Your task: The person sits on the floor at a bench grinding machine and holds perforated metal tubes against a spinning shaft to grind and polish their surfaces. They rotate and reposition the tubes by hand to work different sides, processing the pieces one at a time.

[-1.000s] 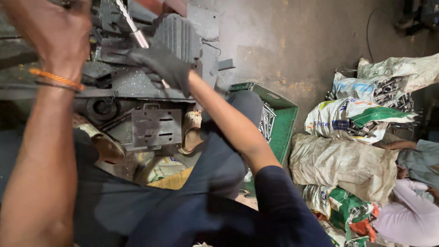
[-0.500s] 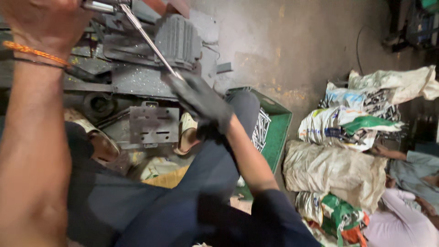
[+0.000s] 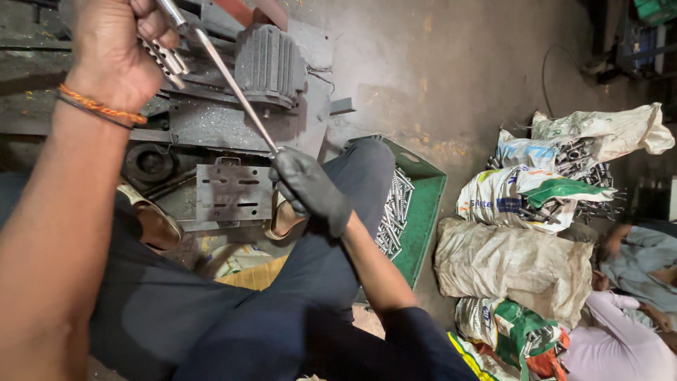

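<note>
A grimy concrete floor (image 3: 451, 77) is spreading behind a grey electric motor (image 3: 269, 65) at twelve o'clock. The bare left hand (image 3: 120, 49) is clenching perforated metal pieces (image 3: 163, 58) at eleven o'clock, while the gloved right hand (image 3: 307, 189) is gripping a thin steel rod (image 3: 229, 83) slanting between them. A green crate (image 3: 423, 212) of metal parts and stuffed sacks (image 3: 515, 264) are crowding three o'clock.

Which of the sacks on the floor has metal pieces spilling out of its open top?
The white sack farthest up, beyond the plain beige sack: grey metal parts show at its mouth.
</note>
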`<action>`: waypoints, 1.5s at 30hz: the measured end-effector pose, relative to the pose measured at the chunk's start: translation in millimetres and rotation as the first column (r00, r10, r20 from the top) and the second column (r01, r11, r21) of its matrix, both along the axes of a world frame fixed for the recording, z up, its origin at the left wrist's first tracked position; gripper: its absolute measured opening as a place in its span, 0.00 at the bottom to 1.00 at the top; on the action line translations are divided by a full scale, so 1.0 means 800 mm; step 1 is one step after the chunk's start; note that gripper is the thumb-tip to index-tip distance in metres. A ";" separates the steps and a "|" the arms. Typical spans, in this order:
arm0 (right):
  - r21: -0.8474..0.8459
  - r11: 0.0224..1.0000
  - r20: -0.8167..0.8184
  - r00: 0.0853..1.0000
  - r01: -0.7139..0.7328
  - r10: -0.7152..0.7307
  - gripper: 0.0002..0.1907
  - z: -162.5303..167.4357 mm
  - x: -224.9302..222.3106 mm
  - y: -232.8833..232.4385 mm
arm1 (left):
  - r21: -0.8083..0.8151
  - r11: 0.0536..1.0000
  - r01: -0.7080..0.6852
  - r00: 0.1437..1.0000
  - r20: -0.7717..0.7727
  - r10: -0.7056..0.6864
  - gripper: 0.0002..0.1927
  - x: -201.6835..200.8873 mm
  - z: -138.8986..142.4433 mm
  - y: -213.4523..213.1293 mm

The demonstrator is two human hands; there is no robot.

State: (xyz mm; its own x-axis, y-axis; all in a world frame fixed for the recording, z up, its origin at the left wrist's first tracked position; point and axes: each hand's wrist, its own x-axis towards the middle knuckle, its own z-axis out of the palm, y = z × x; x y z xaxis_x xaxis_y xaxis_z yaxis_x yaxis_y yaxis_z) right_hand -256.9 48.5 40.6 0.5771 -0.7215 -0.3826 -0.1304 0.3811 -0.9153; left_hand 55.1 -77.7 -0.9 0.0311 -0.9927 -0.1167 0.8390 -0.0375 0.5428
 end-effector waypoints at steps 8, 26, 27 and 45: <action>0.032 1.000 -0.066 0.998 0.000 0.003 0.20 0.022 0.025 -0.011 | 0.010 0.998 -0.064 0.990 0.129 0.062 0.17 -0.020 0.034 0.014; 0.188 0.943 -0.071 0.961 0.276 -0.267 0.10 -0.074 0.125 -0.172 | 0.259 0.946 -0.195 0.874 0.483 0.048 0.18 -0.074 0.045 0.022; 0.185 0.932 -0.069 0.950 0.311 -0.303 0.10 -0.083 0.134 -0.176 | 0.258 0.945 -0.199 0.880 0.472 0.056 0.18 -0.072 0.046 0.024; 0.085 0.905 -0.188 0.898 0.418 -0.397 0.09 -0.118 0.161 -0.169 | 0.266 0.941 -0.210 0.911 0.403 0.090 0.19 -0.051 0.054 0.018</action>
State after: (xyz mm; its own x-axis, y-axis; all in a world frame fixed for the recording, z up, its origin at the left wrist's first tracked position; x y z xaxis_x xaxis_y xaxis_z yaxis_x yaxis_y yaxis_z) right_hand -128.1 -86.6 -54.2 0.1649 -0.8225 -0.5444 -0.0829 0.5385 -0.8386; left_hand 14.0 -63.1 42.3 0.2785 -0.8929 -0.3538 0.5795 -0.1375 0.8033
